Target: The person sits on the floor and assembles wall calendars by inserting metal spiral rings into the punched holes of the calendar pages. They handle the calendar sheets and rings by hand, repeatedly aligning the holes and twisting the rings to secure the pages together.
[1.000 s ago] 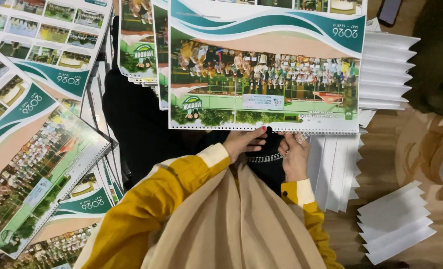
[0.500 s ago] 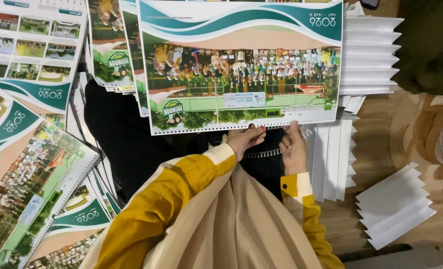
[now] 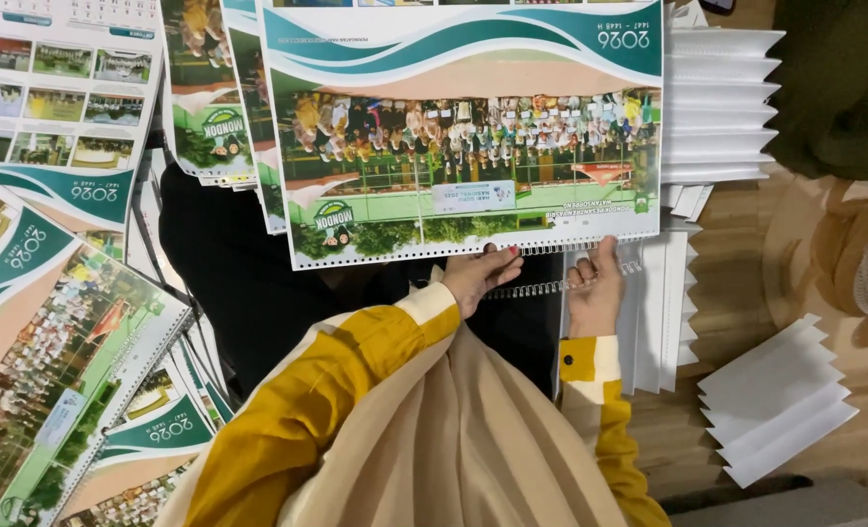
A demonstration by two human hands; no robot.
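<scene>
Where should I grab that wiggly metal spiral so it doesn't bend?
Probably pinch the wire spiral near both ends from its open near side, as the left hand and right hand do; it lies crosswise under the calendar, long and thin.

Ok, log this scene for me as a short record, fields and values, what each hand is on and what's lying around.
left hand: left hand at the punched lower edge of the calendar sheets, fingers on the wire coil
right hand: right hand gripping the wire binding coil at that edge
calendar: large, group photo, teal wave header
left side: more printed calendars fanned out
right side: stacks of folded white paper on a wooden surface
sleeves: yellow and cream
</scene>
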